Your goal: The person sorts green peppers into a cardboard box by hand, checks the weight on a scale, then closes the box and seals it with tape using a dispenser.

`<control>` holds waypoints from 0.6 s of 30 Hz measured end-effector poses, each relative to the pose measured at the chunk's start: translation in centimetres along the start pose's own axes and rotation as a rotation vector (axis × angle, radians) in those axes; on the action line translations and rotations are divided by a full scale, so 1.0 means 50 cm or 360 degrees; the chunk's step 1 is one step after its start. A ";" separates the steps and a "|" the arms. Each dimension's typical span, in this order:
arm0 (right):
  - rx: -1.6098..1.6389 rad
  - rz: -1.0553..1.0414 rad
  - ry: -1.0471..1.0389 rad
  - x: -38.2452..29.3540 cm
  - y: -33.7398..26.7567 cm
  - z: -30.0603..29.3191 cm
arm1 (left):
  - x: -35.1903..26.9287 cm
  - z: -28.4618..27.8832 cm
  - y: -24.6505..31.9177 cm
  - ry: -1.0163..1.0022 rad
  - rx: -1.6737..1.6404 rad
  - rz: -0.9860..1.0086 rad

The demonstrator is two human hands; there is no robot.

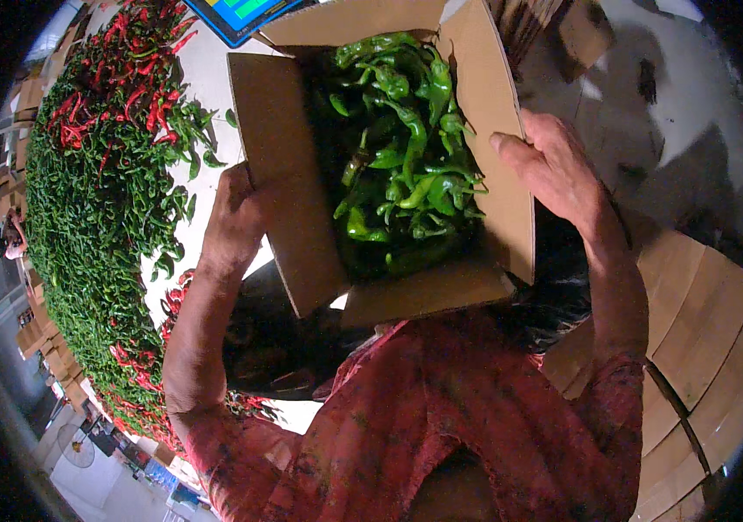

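Note:
Before me is a cardboard box (273,176) with its flaps spread outward. Green chili peppers (410,137) fill the visible part of its inside, some in deep shadow. My left hand (235,218) grips the box at its left flap, the fingers hidden behind the cardboard. On the opposite side, my right hand (544,160) clasps the right flap, with the thumb on the inner face and the other fingers out of sight behind it. The box's underside is hidden.
A large heap of green peppers (97,215) with red chili peppers (130,98) covers the white surface at left. A blue-framed screen (241,16) stands beyond the box. Flat cardboard (704,326) lies at lower right. A person (14,235) and a fan (76,445) appear far left.

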State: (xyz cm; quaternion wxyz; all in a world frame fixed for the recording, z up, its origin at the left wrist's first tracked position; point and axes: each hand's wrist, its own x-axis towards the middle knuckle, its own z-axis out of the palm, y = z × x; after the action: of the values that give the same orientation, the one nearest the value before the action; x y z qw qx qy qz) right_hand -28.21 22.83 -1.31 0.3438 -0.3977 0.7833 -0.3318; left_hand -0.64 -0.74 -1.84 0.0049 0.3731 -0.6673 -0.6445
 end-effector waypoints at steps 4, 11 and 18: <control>-0.0418 0.0272 -0.0163 0.056 0.022 0.039 | 0.019 -0.013 -0.069 0.0203 0.0155 0.0013; -0.0300 -0.0489 0.0095 0.048 0.147 0.045 | 0.019 0.016 0.004 0.0076 -0.0221 0.0030; -0.0120 0.0080 -0.0089 0.044 0.015 0.043 | 0.030 -0.065 -0.148 -0.0132 0.0015 0.0454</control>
State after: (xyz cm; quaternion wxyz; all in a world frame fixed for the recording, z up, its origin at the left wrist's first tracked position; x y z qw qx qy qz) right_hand -27.77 20.75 -3.67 0.3586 -0.3997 0.7950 -0.2822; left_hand 3.49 -3.46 -8.38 0.0673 0.2476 -0.7163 -0.6489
